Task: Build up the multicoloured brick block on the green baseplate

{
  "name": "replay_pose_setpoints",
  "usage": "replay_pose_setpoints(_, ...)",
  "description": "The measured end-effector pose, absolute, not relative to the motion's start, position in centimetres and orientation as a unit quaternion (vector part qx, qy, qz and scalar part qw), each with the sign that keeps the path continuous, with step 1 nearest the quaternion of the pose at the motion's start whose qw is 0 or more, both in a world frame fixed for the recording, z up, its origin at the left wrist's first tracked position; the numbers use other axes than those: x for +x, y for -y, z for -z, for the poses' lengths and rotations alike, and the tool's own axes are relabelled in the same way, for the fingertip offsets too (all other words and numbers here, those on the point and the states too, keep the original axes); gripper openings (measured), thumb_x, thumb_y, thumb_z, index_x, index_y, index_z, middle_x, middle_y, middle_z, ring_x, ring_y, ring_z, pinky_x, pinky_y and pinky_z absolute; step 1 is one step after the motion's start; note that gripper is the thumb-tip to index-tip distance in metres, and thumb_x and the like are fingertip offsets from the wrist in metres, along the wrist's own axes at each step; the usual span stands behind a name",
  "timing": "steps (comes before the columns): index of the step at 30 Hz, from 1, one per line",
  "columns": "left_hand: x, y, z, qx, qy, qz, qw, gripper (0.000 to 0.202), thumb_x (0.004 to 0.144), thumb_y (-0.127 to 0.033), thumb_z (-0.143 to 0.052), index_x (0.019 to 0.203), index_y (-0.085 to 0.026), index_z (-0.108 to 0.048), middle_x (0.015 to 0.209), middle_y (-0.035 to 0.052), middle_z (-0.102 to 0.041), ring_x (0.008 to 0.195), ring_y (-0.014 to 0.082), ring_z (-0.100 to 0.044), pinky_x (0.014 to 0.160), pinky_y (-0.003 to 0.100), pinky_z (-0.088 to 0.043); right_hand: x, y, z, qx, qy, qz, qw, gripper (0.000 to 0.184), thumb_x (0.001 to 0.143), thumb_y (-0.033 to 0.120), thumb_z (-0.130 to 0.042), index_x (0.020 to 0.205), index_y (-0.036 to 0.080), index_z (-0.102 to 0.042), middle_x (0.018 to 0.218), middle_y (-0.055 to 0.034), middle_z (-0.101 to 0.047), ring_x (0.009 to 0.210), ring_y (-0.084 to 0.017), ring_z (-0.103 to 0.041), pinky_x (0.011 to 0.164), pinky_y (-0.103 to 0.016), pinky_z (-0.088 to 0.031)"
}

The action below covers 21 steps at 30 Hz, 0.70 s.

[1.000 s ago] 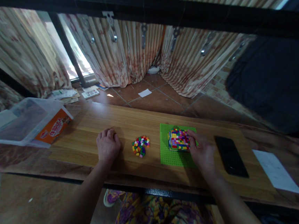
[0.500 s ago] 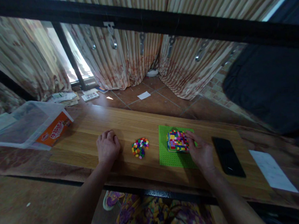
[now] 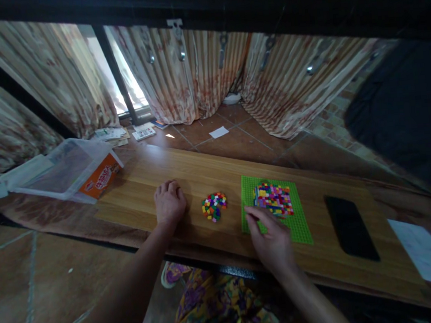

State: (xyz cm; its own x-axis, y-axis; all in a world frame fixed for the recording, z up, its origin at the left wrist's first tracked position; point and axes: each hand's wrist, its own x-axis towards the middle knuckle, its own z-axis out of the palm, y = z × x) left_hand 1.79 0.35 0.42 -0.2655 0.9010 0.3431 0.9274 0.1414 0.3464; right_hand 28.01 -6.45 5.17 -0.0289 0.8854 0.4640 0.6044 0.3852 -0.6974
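A green baseplate (image 3: 300, 227) lies on the wooden board (image 3: 186, 176), bearing a square block of small multicoloured bricks (image 3: 273, 198). Left of it sits a loose pile of coloured bricks (image 3: 214, 206). My right hand (image 3: 270, 237) hovers over the plate's near left corner, fingers loosely spread toward the pile, holding nothing that I can see. My left hand (image 3: 169, 203) rests on the board left of the pile, fingers curled under in a loose fist.
A black phone (image 3: 350, 226) lies right of the plate, a white paper (image 3: 425, 253) beyond it. A clear plastic tub with an orange label (image 3: 69, 169) stands at the far left. Curtains (image 3: 177, 69) and a black bar (image 3: 225, 15) lie ahead.
My right hand has left the right side of the brick block and moved left toward the loose pile. The view shifted right. My left hand stays put.
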Motion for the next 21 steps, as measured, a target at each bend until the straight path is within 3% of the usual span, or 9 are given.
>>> replay_pose_setpoints(11,1.7,-0.4,-0.2,-0.604,0.755,0.256,0.011,0.028,0.088,-0.025,-0.043,0.103,-0.017,-0.065,0.115,0.0140,-0.063,0.108,0.0310,-0.053,0.095,0.047,-0.040,23.5,2.9,-0.1,-0.574,0.718,-0.163,0.359,0.022,0.088,0.028,-0.053,0.101,0.020,-0.068,0.089,-0.0078,-0.069,0.082,-0.022,-0.063,0.078,-0.036,-0.051)
replay_pose_setpoints(21,1.8,-0.4,-0.2,-0.606,0.753,0.255,0.024,0.027,0.088,-0.026,-0.043,0.102,-0.017,-0.064,0.115,0.0128,-0.063,0.107,0.0309,-0.054,0.094,0.045,-0.041,22.6,2.4,0.0,-0.586,0.726,-0.140,0.331,0.027,0.087,0.020,-0.049,0.106,0.018,-0.068,0.099,-0.0107,-0.070,0.093,-0.025,-0.063,0.086,-0.041,-0.050)
